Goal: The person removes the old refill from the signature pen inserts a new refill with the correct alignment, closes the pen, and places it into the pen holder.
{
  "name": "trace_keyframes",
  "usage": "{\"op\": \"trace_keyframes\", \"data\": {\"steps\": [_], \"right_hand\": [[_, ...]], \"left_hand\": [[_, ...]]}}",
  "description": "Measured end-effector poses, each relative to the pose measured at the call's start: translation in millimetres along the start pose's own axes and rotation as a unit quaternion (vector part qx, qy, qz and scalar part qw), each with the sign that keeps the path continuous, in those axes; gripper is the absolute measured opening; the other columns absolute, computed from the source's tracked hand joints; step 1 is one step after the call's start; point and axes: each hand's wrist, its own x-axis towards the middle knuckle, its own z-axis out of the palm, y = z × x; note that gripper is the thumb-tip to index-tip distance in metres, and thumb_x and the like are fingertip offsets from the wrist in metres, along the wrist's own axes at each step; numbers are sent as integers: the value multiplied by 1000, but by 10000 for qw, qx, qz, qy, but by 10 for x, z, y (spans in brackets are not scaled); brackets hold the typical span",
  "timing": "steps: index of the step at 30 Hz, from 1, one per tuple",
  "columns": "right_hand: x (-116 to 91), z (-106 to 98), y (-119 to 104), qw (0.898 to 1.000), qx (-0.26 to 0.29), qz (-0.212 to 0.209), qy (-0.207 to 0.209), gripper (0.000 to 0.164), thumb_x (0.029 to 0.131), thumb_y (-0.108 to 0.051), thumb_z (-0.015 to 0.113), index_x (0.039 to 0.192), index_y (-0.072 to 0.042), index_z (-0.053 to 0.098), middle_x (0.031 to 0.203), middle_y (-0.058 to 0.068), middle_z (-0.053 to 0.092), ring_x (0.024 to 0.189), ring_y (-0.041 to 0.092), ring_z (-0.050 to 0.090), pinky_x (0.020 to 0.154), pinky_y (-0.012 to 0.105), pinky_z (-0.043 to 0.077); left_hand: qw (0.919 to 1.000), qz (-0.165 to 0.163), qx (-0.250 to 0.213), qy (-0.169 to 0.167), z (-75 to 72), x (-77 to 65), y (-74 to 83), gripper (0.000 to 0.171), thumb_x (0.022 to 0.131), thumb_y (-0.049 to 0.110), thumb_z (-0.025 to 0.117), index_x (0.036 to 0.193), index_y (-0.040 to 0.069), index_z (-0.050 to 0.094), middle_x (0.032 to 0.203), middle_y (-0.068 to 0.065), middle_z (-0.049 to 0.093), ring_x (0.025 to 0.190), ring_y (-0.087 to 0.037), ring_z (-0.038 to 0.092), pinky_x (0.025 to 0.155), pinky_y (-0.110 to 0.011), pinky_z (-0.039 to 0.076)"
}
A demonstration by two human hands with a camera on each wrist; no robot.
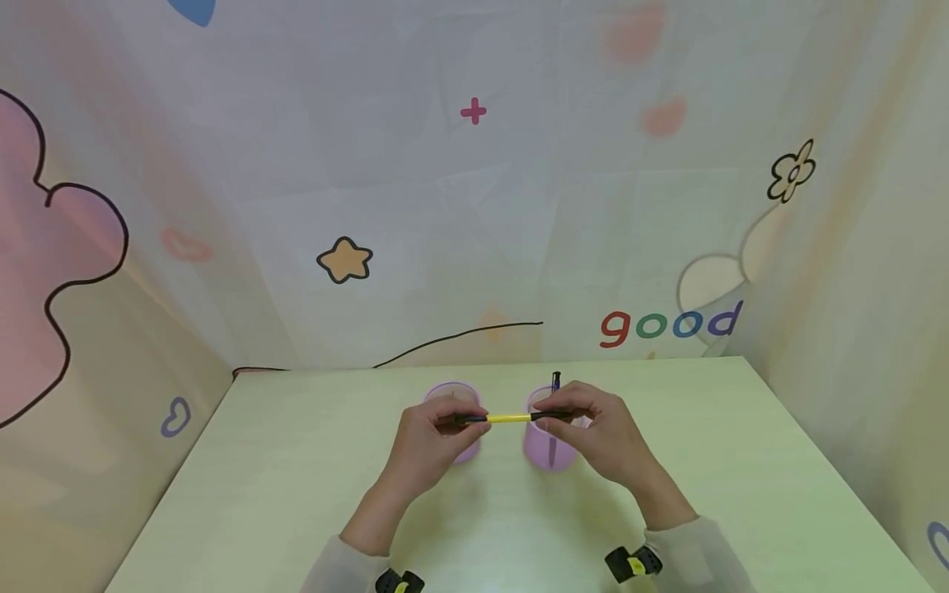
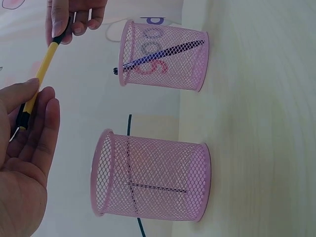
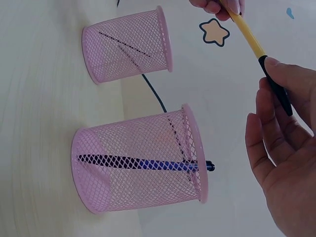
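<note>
A yellow pen (image 1: pixel 508 418) with black ends lies level between my two hands, above the table. My left hand (image 1: pixel 426 445) pinches its left end between thumb and fingers. At the other end, my right hand (image 1: pixel 600 432) pinches the black part. Behind the hands stand two pink mesh pen holders, partly covered by them in the head view. The right pen holder (image 3: pixel 143 190) has a blue and black pen (image 3: pixel 163 165) leaning in it, its top above the rim. Through the mesh of the left pen holder (image 2: pixel 153 207) shows a thin dark line; I cannot tell what it is.
Both holders stand upright and apart on the pale table (image 1: pixel 282 494). A printed cloth backdrop (image 1: pixel 415 181) rises behind the table's far edge, with more cloth along both sides. Dark and yellow devices are strapped at both wrists.
</note>
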Motion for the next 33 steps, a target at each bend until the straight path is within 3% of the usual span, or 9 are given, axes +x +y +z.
{"op": "trace_keyframes", "data": {"steps": [5, 14, 23, 33], "right_hand": [[-19, 26, 26, 9999, 60, -75, 101, 17, 89, -10, 82, 106, -13, 80, 97, 0, 72, 84, 9, 67, 74, 24, 56], [-42, 69, 41, 9997, 137, -151, 147, 18, 89, -9, 81, 107, -8, 79, 98, 0, 73, 87, 9, 67, 76, 24, 57], [-75, 82, 54, 9999, 73, -64, 128, 19, 88, -9, 82, 106, -15, 80, 100, -1, 73, 88, 8, 66, 75, 24, 58], [-77, 111, 62, 10000, 37, -22, 56, 19, 89, -10, 82, 107, -12, 80, 100, -1, 73, 88, 8, 66, 75, 26, 58]], "left_hand": [[9998, -193, -45, 28, 3, -16, -46, 13, 87, 13, 84, 99, 17, 81, 100, -2, 78, 83, -8, 73, 76, -22, 61], [9997, -231, 16, 89, 5, -33, -114, 14, 87, 13, 84, 99, 20, 82, 100, -1, 77, 84, -9, 73, 77, -22, 61], [9995, -297, -49, 67, 18, -63, -124, 13, 87, 13, 84, 99, 18, 82, 99, -2, 78, 82, -9, 73, 76, -22, 61], [9994, -323, 13, 134, 18, -95, -133, 15, 86, 11, 85, 99, 17, 82, 99, 0, 79, 82, -8, 72, 75, -20, 60]]}}
